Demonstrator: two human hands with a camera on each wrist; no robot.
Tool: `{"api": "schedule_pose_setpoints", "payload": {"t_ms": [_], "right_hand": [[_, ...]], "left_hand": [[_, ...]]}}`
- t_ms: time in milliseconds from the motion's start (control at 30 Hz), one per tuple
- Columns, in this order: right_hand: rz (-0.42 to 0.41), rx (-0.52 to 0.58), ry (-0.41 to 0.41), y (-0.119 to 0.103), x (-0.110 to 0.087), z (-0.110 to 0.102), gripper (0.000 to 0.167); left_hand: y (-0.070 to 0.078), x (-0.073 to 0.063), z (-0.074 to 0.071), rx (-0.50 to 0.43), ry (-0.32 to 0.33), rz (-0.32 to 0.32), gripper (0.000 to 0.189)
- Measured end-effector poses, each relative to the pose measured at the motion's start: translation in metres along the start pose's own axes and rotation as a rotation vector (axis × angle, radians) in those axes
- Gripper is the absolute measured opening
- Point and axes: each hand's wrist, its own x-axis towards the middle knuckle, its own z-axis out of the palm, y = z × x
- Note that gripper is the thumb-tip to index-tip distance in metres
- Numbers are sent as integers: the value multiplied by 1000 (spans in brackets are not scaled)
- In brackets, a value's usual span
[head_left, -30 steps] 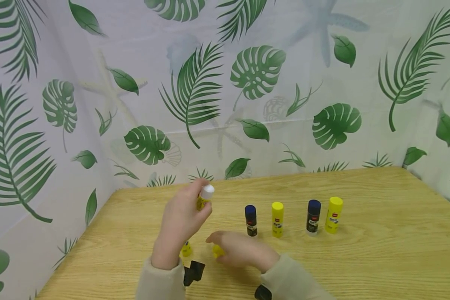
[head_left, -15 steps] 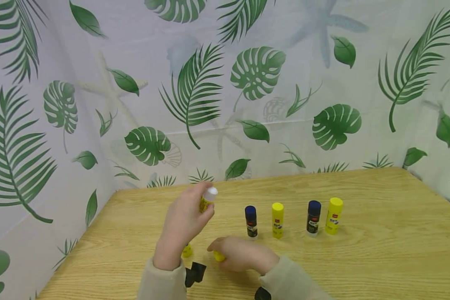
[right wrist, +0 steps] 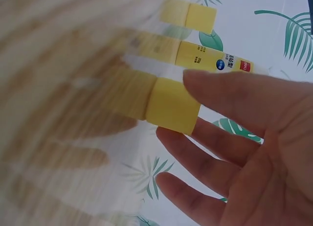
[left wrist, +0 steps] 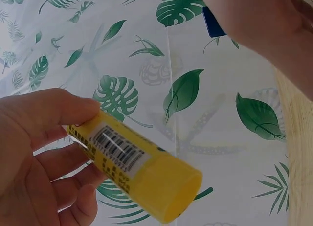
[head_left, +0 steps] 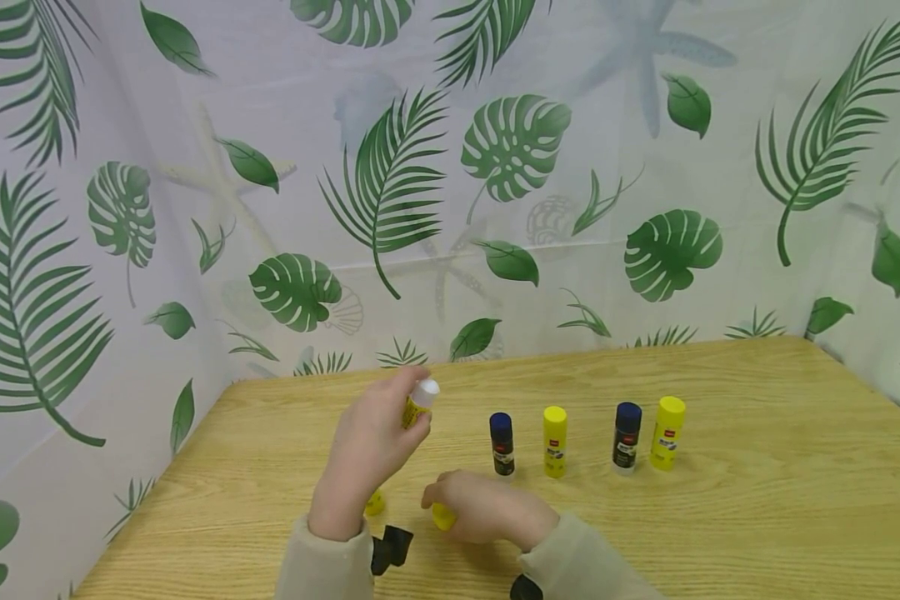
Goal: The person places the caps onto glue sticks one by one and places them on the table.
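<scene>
My left hand (head_left: 375,429) grips a yellow glue stick (head_left: 417,407) above the table, its white top pointing up and tilted right. In the left wrist view that glue stick (left wrist: 134,162) shows a barcode label and its yellow bottom end. Low in front, my right hand (head_left: 487,504) pinches a small yellow cap (head_left: 442,515) at the tabletop. The right wrist view has the thumb on the cap's (right wrist: 173,106) upper edge and the fingers below it. Beyond the cap stands a labelled yellow glue stick (right wrist: 210,57), partly behind the thumb.
Standing in a row right of my hands are two dark-blue-capped glue sticks (head_left: 502,444) (head_left: 626,437) and two yellow ones (head_left: 555,442) (head_left: 668,432). Another yellow piece (right wrist: 200,16) stands farther off. A leaf-print cloth (head_left: 435,208) walls the wooden table (head_left: 757,467) behind and at the sides.
My left hand shifts slightly right and down, the glue stick tilting a little more. The right hand slides slightly right with the yellow cap. The row of glue sticks stays put.
</scene>
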Motion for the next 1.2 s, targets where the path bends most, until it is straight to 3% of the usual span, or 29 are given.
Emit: {"api": "schedule_pose_setpoints", "payload": {"t_ms": [233, 667, 1000, 1200], "right_hand": [[48, 10, -19, 3, 0, 1, 31], [25, 3, -10, 4, 0, 1, 27], [28, 30, 31, 3, -3, -9, 28], [-17, 26, 120, 1, -10, -21, 25]], "left_hand": [[0, 0, 1, 7, -19, -5, 40], [0, 0, 4, 14, -38, 14, 39], [0, 0, 6, 24, -42, 29, 38], [0, 1, 7, 27, -50, 31, 38]]}}
